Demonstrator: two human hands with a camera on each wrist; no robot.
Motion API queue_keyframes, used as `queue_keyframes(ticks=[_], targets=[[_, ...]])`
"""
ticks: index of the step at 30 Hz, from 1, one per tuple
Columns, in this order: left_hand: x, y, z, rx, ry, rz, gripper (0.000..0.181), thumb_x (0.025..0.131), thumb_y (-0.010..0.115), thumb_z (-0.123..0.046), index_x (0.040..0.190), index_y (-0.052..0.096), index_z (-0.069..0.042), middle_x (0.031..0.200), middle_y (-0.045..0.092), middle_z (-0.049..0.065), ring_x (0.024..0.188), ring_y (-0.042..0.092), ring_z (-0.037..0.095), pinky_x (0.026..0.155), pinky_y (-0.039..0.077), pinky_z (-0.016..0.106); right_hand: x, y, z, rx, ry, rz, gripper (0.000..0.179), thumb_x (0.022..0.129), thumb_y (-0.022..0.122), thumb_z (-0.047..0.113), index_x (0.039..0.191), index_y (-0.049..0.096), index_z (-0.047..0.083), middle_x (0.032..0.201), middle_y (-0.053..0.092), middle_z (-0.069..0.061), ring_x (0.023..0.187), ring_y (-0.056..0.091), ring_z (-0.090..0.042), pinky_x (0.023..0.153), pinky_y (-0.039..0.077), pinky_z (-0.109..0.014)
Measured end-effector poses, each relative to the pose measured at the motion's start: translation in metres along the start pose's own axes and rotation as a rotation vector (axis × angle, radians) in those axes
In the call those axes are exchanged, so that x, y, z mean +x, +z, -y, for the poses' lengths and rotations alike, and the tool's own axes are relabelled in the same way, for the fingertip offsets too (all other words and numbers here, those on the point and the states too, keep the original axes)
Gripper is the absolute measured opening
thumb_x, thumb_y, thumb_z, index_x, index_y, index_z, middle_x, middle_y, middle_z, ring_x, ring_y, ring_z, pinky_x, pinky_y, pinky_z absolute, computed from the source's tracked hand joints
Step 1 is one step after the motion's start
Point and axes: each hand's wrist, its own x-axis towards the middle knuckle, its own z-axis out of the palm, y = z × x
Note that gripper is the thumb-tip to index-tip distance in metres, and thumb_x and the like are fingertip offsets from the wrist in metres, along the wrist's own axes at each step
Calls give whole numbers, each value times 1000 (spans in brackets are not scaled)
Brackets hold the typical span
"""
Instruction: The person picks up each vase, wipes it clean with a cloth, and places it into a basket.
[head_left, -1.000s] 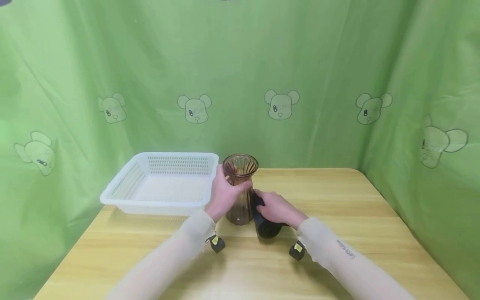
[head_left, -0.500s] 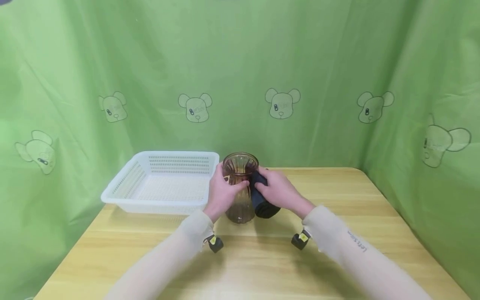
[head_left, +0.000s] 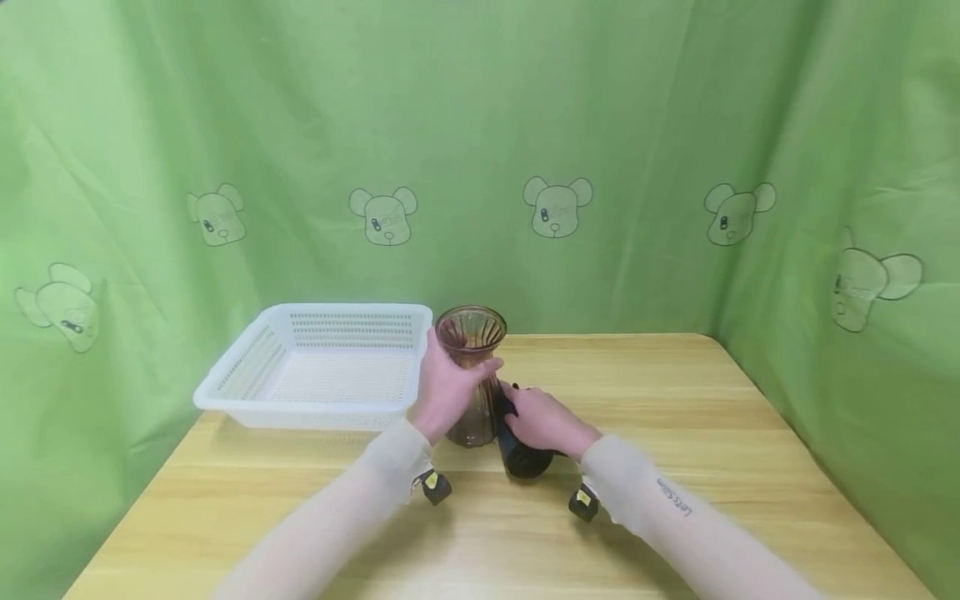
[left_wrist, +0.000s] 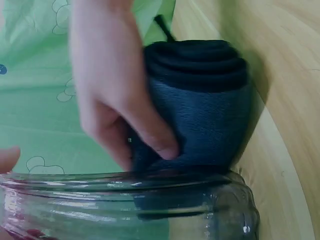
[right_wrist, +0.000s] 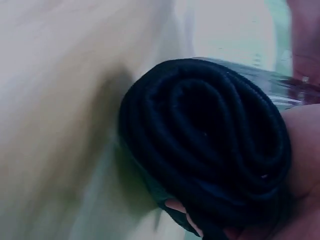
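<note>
From the head view I see the person's left hand curled around the narrow neck of a brownish ribbed glass vase, thumb across the near side. The vase stands upright on the wood-grained tabletop, its flared mouth facing up. On its right side, the right hand grips a dark rolled cloth, which leans with its upper end toward the glass. To the left of the vase, near the left hand, sits a white perforated plastic basket. Both arms wear pale sleeves, the right one lettered, with a small dark camera below each cuff, and behind everything hangs a green curtain printed with cartoon animal heads. On my left wrist feed the clear glass runs across the bottom, and the right hand's thumb and fingers pinch the blue-black roll just beyond it; a thin dark strap pokes out past its layered end. Part of the roll shows through the glass, but I cannot tell whether the two touch. My right wrist feed is blurred: the spiral end of the cloth fills the middle, part of the gripping hand is at the right, and the glass is behind.
</note>
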Motion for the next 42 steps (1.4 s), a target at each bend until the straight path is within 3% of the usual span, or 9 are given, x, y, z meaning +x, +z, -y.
queue_keyframes(ticks=[5, 10, 14, 20, 23, 28, 34, 38, 42], targets=[[-1, 0, 2, 20, -30, -32, 91, 71, 90, -28, 143, 37, -15, 134, 61, 8, 125, 59, 25, 111, 46, 46, 0, 2, -3, 53, 24, 0, 58, 94, 64, 13, 149, 47, 4, 114, 70, -25, 77, 64, -21, 67, 57, -35], [-1, 0, 5, 39, -37, -19, 88, 70, 90, -24, 140, 38, -15, 132, 62, 10, 123, 60, 26, 110, 47, 46, -3, -18, 1, 125, 17, -17, 63, 94, 64, 15, 153, 43, 9, 124, 66, -26, 81, 65, -22, 70, 57, -34], [0, -1, 5, 36, -1, -5, 86, 72, 88, -23, 142, 40, -14, 136, 57, 10, 127, 56, 27, 113, 44, 44, -4, -39, 8, 147, -14, -55, 62, 96, 63, 16, 154, 41, 11, 130, 64, -26, 89, 66, -25, 77, 58, -40], [1, -3, 8, 57, 68, -12, 80, 72, 88, -24, 139, 47, -12, 132, 54, 8, 123, 53, 25, 111, 44, 42, -5, -66, 18, 189, -32, -108, 52, 99, 60, 21, 149, 48, 11, 122, 68, -23, 81, 66, -23, 68, 57, -36], [2, -3, 7, 67, 91, -12, 78, 71, 88, -24, 138, 50, -12, 130, 56, 8, 120, 55, 25, 108, 46, 43, -4, -72, 20, 178, -46, -156, 50, 100, 59, 21, 147, 51, 9, 124, 68, -23, 88, 67, -25, 75, 57, -38], [2, -4, 6, 65, 92, -1, 77, 72, 86, -20, 139, 49, -12, 131, 58, 7, 121, 56, 24, 107, 48, 43, 0, -56, 17, 151, -31, -145, 50, 99, 60, 18, 146, 51, 4, 121, 68, -25, 90, 68, -27, 78, 58, -42], [2, -7, 5, 23, 64, 19, 83, 73, 81, -16, 145, 40, -13, 137, 57, 8, 129, 55, 26, 112, 45, 45, 4, -21, 6, 115, 6, -36, 58, 97, 61, 14, 151, 44, 5, 115, 69, -28, 80, 66, -23, 71, 59, -37], [1, -9, 6, 29, 33, 41, 86, 76, 79, -23, 148, 34, -17, 139, 58, 8, 130, 55, 26, 112, 45, 48, 6, -3, -3, 78, 25, 28, 58, 97, 60, 14, 151, 43, 4, 110, 70, -26, 74, 63, -21, 66, 55, -34], [1, -11, 7, 54, 25, 41, 92, 78, 83, -40, 151, 30, -20, 142, 57, 8, 134, 52, 27, 113, 42, 51, 7, -3, -8, 86, 19, 48, 57, 95, 62, 15, 150, 46, 4, 114, 70, -24, 75, 61, -20, 71, 55, -35]])
